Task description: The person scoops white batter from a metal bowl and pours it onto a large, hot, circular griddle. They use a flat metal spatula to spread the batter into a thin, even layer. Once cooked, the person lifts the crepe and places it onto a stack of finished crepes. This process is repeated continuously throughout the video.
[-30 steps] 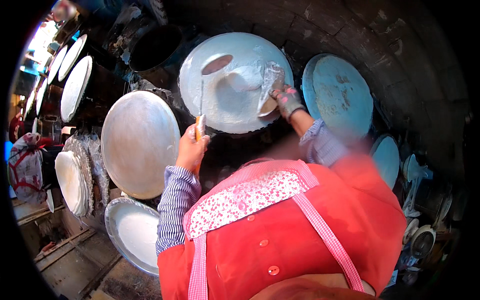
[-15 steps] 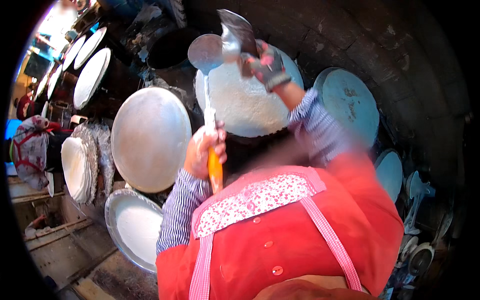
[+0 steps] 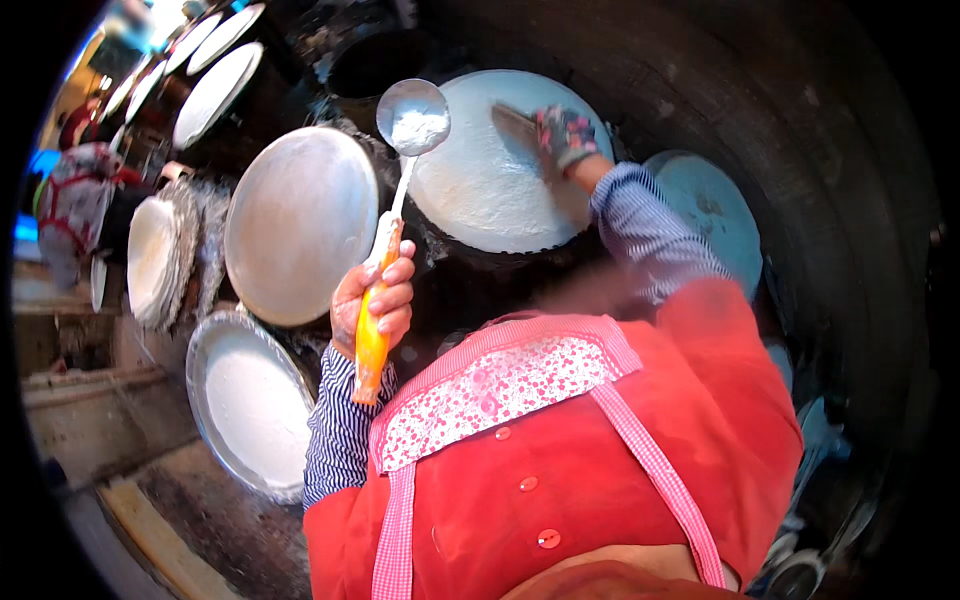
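1. Far left, a stack of round white-coated metal trays leans on edge, well apart from both my hands; below it a batter-filled round metal tray lies flat by my left elbow.
2. Next, a bare round grey metal tray stands just left of my ladle, close to it but I can't say touching.
3. My left hand is wrapped tight round the orange handle of a long steel ladle. Its long axis runs from my wrist up and slightly right; the bowl, with white batter in it, points away from me and hangs at the left rim of the big pan.
4. That big round pan spread with white batter lies ahead and to the right of the ladle bowl, just beside it.
5. My right hand, gloved, is the nearer one: it's over the pan's far right part, closed on a flat grey scraper whose blade points left across the batter.
6. Further right, a pale blue round lid sits beyond my right sleeve.
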The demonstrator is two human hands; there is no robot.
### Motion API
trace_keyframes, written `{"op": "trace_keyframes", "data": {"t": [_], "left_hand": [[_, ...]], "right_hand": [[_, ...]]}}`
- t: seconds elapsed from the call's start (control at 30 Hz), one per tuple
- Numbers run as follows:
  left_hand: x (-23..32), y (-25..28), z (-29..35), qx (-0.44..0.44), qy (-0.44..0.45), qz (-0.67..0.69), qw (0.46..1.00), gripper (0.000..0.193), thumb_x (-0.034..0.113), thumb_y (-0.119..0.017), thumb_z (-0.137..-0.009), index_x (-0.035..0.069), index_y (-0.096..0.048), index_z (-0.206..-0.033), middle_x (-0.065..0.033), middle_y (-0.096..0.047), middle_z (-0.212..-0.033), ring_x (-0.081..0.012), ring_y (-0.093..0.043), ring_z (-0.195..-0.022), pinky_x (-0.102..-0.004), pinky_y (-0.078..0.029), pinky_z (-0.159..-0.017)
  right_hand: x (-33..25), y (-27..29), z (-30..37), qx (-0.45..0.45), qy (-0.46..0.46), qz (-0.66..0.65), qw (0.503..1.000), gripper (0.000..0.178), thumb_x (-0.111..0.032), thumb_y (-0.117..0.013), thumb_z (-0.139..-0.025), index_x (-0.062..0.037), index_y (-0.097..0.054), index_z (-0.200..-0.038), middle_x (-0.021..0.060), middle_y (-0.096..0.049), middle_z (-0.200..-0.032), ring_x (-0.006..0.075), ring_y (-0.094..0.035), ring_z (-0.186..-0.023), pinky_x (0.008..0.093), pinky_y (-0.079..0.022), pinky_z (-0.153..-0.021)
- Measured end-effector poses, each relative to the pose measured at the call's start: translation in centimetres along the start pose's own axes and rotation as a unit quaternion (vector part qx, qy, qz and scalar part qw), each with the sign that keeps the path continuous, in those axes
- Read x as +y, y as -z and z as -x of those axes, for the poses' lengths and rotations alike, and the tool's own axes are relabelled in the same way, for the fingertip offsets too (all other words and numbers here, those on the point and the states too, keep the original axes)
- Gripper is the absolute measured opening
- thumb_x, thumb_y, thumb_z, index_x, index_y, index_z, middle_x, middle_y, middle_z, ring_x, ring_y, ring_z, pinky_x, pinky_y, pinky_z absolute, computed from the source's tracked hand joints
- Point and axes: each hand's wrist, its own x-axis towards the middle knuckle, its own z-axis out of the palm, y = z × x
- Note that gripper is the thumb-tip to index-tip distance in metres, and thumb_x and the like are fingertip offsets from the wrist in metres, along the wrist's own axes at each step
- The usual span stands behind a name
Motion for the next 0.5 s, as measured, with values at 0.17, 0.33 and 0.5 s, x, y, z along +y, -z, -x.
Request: {"op": "trace_keyframes", "data": {"t": [0.17, 0.33, 0.5], "left_hand": [[-2.8, 4.0, 9.2, -0.048, -0.212, -0.070, 0.974, 0.037, 0.011, -0.046, -0.084, -0.002, -0.032, -0.116, -0.0083, -0.044, -0.080, -0.0122, -0.047, -0.052, -0.0291, -0.046, -0.045], [-7.8, 5.4, 21.4, 0.149, -0.419, -0.198, 0.874, 0.042, 0.019, -0.052, -0.084, -0.001, -0.035, -0.117, -0.0050, -0.043, -0.082, -0.0104, -0.045, -0.057, -0.0257, -0.043, -0.047], [-4.5, 11.9, 35.2, 0.315, -0.413, -0.129, 0.844, 0.028, 0.021, -0.049, -0.084, 0.002, -0.044, -0.104, -0.0028, -0.047, -0.082, -0.0094, -0.047, -0.060, -0.0249, -0.042, -0.052]], "right_hand": [[-9.7, -2.0, 6.5, 0.012, 0.221, -0.229, 0.948, 0.013, -0.015, -0.051, -0.077, -0.0080, -0.059, -0.083, 0.0132, -0.058, -0.084, 0.0300, -0.057, -0.077, 0.0377, -0.047, -0.066], [-12.4, -1.0, 10.4, 0.059, 0.170, -0.317, 0.931, 0.018, -0.017, -0.053, -0.081, -0.0081, -0.059, -0.094, 0.0139, -0.059, -0.090, 0.0320, -0.057, -0.083, 0.0399, -0.045, -0.070], [-21.0, 1.9, 12.2, -0.063, 0.286, -0.412, 0.863, 0.022, -0.011, -0.055, -0.079, -0.0074, -0.057, -0.101, 0.0135, -0.058, -0.094, 0.0306, -0.057, -0.086, 0.0376, -0.045, -0.075]]}}
